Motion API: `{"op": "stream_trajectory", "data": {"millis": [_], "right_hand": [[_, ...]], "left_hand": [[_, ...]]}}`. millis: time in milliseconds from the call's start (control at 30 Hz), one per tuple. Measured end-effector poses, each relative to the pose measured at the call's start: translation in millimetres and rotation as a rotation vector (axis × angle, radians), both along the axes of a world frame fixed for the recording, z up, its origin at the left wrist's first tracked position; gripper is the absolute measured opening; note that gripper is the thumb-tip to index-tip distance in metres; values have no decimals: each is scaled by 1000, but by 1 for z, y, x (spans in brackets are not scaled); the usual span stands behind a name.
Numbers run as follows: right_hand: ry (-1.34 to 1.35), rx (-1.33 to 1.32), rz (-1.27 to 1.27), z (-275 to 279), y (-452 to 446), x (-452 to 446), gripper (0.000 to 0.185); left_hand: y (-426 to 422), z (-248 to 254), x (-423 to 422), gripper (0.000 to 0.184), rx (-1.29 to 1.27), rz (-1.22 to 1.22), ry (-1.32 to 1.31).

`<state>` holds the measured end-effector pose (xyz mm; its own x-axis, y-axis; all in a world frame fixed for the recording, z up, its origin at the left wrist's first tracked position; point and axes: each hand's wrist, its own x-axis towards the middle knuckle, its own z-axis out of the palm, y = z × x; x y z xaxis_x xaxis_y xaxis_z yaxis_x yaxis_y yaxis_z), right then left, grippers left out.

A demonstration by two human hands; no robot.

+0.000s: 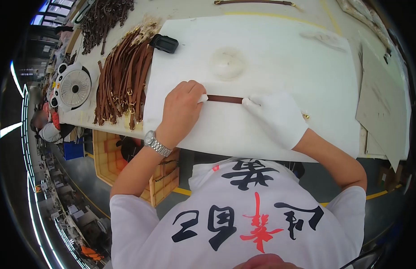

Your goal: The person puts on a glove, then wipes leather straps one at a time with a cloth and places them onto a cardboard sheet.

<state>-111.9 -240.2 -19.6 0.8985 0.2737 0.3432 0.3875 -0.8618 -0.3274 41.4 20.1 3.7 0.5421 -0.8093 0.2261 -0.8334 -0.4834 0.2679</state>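
Observation:
A dark brown leather strap (224,99) lies crosswise on the white sheet, its middle showing between my two hands. My left hand (183,105), bare but for a white cover at a fingertip, is closed on the strap's left part. My right hand (277,116) wears a white glove and pinches the strap on the right. A small gold-coloured buckle (305,116) shows just right of the glove; whether it belongs to this strap is hidden.
Many brown straps with buckles (125,76) are piled on the left, beside a black case-like object (164,43) and a white fan (75,87). Another strap (255,2) lies at the far edge. Grey boards (383,103) lie right. A yellow crate (107,154) stands below the table.

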Motion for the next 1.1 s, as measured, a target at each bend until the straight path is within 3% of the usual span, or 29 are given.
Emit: {"op": "stream_trajectory", "data": {"millis": [133, 200, 233, 300, 400, 633, 733, 833, 900, 1000, 1100], "right_hand": [[-16, 6, 41, -2, 0, 1, 32], [273, 55, -97, 0, 0, 3, 34], [279, 49, -95, 0, -1, 1, 34], [84, -50, 4, 1, -1, 1, 33], [24, -29, -20, 1, 2, -2, 30], [14, -96, -19, 5, 0, -1, 30], [62, -9, 38, 14, -11, -8, 32], [-116, 58, -34, 13, -23, -33, 32], [-183, 134, -222, 9, -30, -45, 30], [-97, 13, -251, 13, -40, -52, 29], [-18, 56, -279, 1, -41, -55, 25]], "left_hand": [[-52, -14, -28, 20, -79, -171, -25], [-62, -20, -41, 24, -83, -195, -39], [-57, -20, -39, 24, -88, -192, -33], [-35, -13, -24, 27, -133, -156, 46], [-6, -5, -6, 30, -36, -10, -4], [-10, -1, 3, 27, -32, -20, -24], [-8, 9, 4, 25, -113, 2, 96], [-4, 18, -3, 26, -137, 45, 151], [-13, 18, -12, 29, -128, -51, 184], [-47, -1, -28, 31, -150, -214, 127], [-66, -21, -34, 32, -106, -285, 48]]}}
